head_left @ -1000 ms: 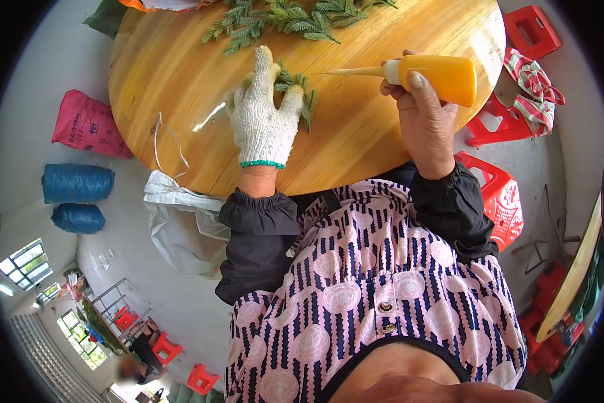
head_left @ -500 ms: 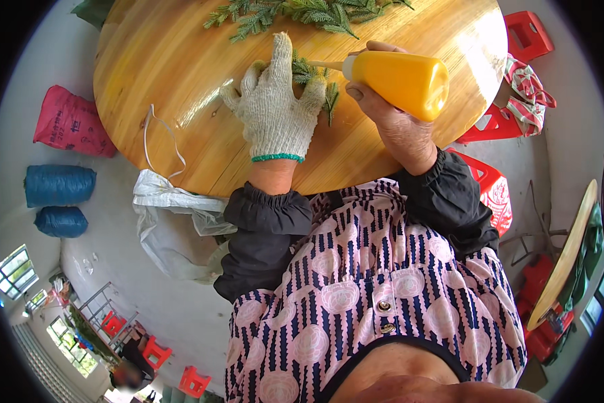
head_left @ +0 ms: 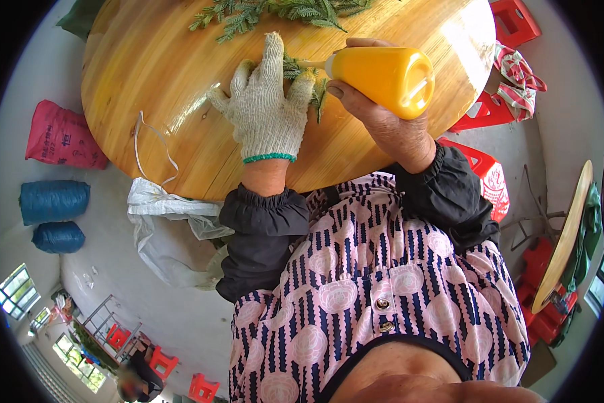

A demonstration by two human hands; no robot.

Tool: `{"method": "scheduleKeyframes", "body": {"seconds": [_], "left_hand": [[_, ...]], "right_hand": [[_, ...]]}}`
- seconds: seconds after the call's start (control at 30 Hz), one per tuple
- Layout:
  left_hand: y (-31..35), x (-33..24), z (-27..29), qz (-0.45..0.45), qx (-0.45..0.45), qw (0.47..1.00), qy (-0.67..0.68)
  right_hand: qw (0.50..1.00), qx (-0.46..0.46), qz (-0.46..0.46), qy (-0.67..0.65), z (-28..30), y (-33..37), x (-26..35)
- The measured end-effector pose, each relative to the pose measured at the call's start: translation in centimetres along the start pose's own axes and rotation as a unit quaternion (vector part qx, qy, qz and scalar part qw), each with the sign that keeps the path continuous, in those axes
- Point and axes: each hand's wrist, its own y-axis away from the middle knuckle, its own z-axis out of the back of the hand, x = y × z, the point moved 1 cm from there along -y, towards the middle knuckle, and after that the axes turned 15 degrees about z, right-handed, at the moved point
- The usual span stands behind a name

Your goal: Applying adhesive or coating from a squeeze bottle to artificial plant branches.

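My left hand [head_left: 269, 117], in a pale knitted glove with a green cuff edge, lies on the round wooden table [head_left: 201, 151] with its fingers spread. Its thumb crosses over a small green fir-like sprig [head_left: 292, 68], which shows between thumb and forefinger; part of it is hidden under the hand. Bare and wrapped round a yellow squeeze bottle [head_left: 386, 77], my right hand [head_left: 389, 131] holds it tipped sideways. The bottle's thin nozzle points left, its tip at the sprig; whether it touches cannot be made out.
More green sprigs [head_left: 308, 12] lie at the table's far edge. A white plastic bag [head_left: 161, 208] with a pale cord hangs by the near left edge. A red sack [head_left: 65, 136] and blue bundles [head_left: 55, 201] stand at left; red stools [head_left: 483, 171] flank the right.
The whole view has shifted slightly, so the table and both hands sit a little further left. The bottle has turned so that its base faces me more. Both hands keep their poses.
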Motion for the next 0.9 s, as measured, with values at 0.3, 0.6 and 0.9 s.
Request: {"method": "scheduleKeyframes", "body": {"seconds": [0.3, 0.6, 0.9], "left_hand": [[0.1, 0.7, -0.5, -0.023, -0.017, 1.0, -0.008], [0.7, 1.0, -0.5, -0.027, -0.014, 0.999, -0.043], [0.9, 1.2, -0.7, -0.038, -0.03, 0.998, -0.038]], "right_hand": [[0.997, 0.008, 0.034, 0.062, 0.5, 1.0, 0.3], [0.996, -0.005, 0.05, 0.071, 1.0, 1.9, 0.7], [0.99, -0.064, 0.116, 0.038, -0.3, 2.3, 0.2]]}}
